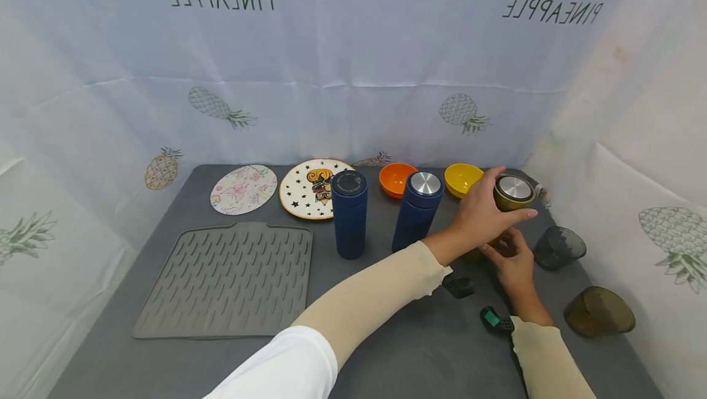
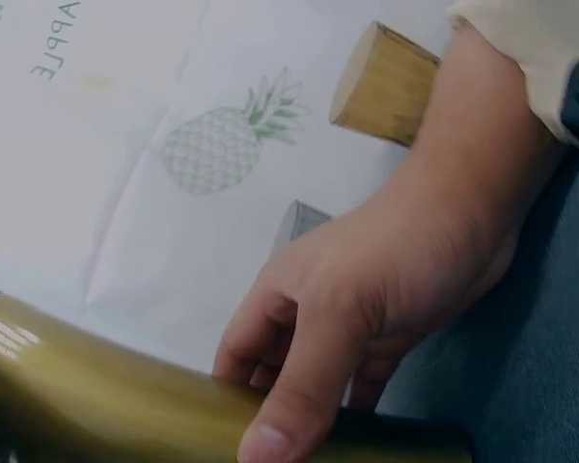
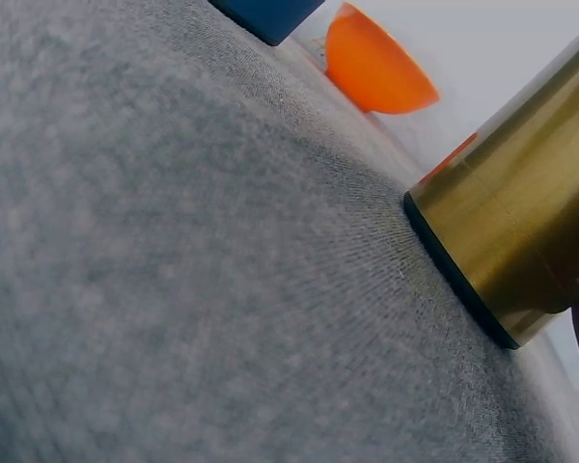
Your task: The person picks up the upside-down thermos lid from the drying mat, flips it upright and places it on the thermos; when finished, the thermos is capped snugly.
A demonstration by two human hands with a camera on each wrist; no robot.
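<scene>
A gold thermos flask [image 1: 510, 204] with a brushed steel cap stands at the right of the table. My left hand [image 1: 479, 212] holds it near the top, thumb on the near side and fingers on the far side. Lower down, my right hand [image 1: 513, 261] grips the flask's body; the left wrist view shows its thumb and fingers around the gold flask [image 2: 125, 391]. In the right wrist view, the dark base of the flask [image 3: 521, 222] meets the grey table. The left forearm hides part of the flask in the head view.
Two blue flasks [image 1: 350, 218] [image 1: 418, 212] stand left of my hands. Behind are an orange bowl [image 1: 396, 179] and a yellow bowl [image 1: 463, 179]. A grey cup [image 1: 559, 248] and an amber cup [image 1: 599, 313] lie tilted at right. Two plates [image 1: 243, 190] [image 1: 301, 187] and a ridged mat [image 1: 226, 282] occupy the left.
</scene>
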